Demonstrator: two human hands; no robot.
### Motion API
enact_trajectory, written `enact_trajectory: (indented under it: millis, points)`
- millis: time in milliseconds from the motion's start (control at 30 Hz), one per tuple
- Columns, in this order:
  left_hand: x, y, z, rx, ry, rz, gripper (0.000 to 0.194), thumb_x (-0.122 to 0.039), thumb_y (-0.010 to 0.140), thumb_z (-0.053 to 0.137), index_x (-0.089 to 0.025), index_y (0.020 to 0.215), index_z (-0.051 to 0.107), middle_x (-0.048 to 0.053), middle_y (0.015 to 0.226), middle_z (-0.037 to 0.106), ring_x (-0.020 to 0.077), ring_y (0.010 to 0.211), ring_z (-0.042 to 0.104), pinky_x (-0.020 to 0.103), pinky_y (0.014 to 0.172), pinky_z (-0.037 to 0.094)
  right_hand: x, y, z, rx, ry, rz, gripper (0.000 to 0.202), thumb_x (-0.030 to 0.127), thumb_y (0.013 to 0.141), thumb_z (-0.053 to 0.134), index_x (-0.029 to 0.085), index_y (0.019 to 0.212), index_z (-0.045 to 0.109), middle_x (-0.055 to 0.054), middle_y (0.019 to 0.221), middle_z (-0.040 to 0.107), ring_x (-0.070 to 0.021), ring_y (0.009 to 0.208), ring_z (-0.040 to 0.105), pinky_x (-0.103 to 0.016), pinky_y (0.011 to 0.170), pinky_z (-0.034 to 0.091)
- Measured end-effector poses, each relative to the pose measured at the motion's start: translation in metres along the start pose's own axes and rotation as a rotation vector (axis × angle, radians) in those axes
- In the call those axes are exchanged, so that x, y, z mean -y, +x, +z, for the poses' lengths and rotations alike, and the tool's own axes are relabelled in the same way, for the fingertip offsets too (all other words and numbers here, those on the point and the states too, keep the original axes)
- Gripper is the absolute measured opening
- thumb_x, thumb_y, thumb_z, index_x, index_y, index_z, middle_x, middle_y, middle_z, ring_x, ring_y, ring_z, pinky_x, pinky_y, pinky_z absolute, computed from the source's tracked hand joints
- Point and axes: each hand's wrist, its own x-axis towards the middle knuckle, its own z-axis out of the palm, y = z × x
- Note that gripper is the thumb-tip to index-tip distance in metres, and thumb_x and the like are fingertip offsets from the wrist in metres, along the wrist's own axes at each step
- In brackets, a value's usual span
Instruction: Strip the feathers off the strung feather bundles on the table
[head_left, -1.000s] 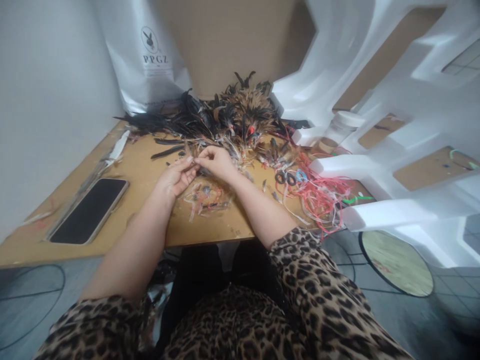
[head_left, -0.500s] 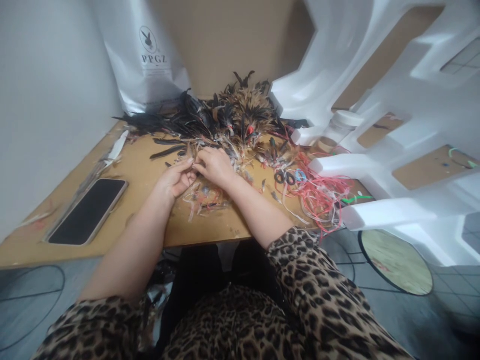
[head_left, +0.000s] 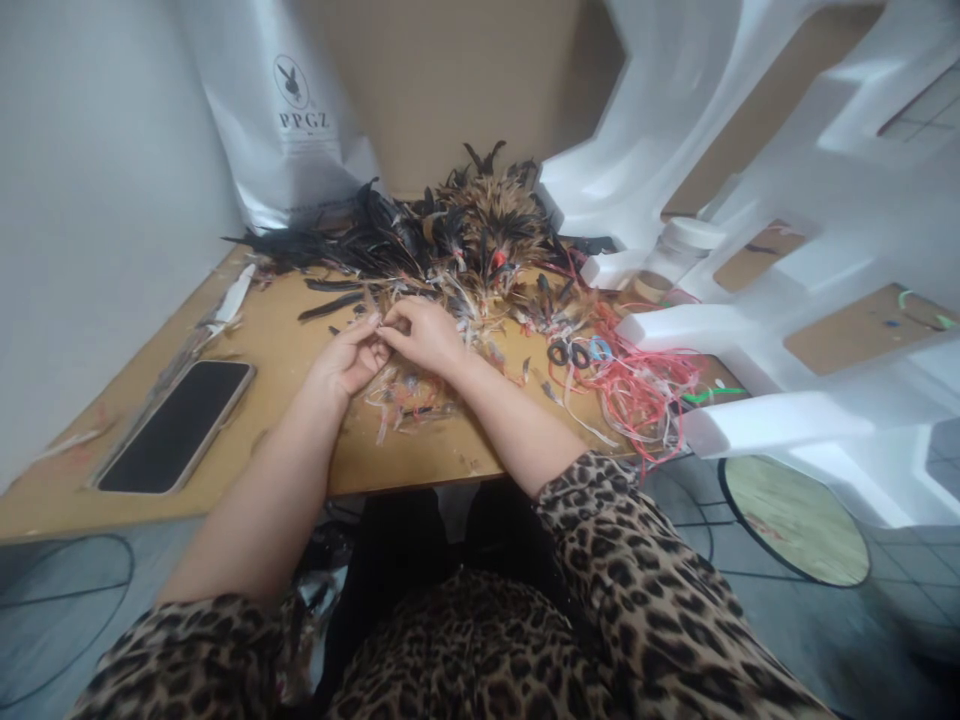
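Note:
My left hand (head_left: 352,358) and my right hand (head_left: 421,335) meet over the table, fingertips pinched together. A small brownish feather (head_left: 370,298) sticks up from between them; its lower end is hidden by the fingers. Just beyond lies a heap of long black feathers (head_left: 345,245) beside a bushy brown bunch of feathers (head_left: 506,205). Below my hands is a scatter of clear and reddish scraps (head_left: 409,405). Right of my right forearm lie scissors (head_left: 568,354) with black rings, next to a tangle of pink string (head_left: 645,395).
A phone (head_left: 176,425) lies at the left on the wooden table (head_left: 292,460). White foam packing (head_left: 772,425) juts over the right side, near a lidded clear jar (head_left: 686,245). A silvery bag (head_left: 300,170) stands at the back left. Below right is a round stool (head_left: 799,515).
My hands stay pinched together in nearly the same place, with the fingers shifted slightly. The whole view has moved a little.

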Motion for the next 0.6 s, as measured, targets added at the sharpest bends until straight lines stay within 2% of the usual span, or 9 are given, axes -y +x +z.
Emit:
enact_trajectory:
  millis: [133,200,333,600]
  points:
    - [0.000,0.000,0.000,0.007,0.002,0.025,0.006,-0.007,0.074,0.061,-0.012,0.077,0.059,0.000,0.065,0.062,0.0060,0.054,0.058,0.014,0.047,0.045,-0.011,0.007,0.011,0.066,0.450,0.108,0.023,0.032,0.078,0.054,0.013,0.083,0.066,-0.003,0.076,0.066,-0.0106,0.071,0.057,-0.022,0.069,0.041]
    - [-0.001,-0.001,0.001,0.008,0.008,0.024,0.008,-0.007,0.072,0.063,-0.012,0.076,0.058,0.000,0.064,0.061,0.0061,0.054,0.058,0.013,0.045,0.044,-0.015,0.009,0.015,0.073,0.573,0.149,0.022,0.030,0.076,0.056,0.012,0.080,0.067,-0.003,0.074,0.067,-0.0100,0.068,0.058,-0.022,0.068,0.043]
    - [0.000,-0.002,0.003,-0.010,0.014,0.026,0.011,-0.006,0.070,0.065,-0.013,0.075,0.058,0.000,0.064,0.061,0.0060,0.053,0.058,0.013,0.045,0.044,-0.017,0.009,0.018,0.034,0.603,0.220,0.018,0.027,0.072,0.060,0.011,0.073,0.068,-0.002,0.068,0.066,-0.0087,0.063,0.057,-0.021,0.066,0.044]
    - [0.001,0.001,0.000,-0.033,-0.051,0.002,0.010,-0.008,0.071,0.066,-0.014,0.073,0.058,-0.002,0.063,0.061,0.0047,0.053,0.057,0.013,0.047,0.044,-0.018,0.009,0.022,0.018,0.636,0.235,0.015,0.024,0.068,0.061,0.011,0.070,0.068,-0.001,0.067,0.066,-0.0081,0.062,0.056,-0.021,0.066,0.044]
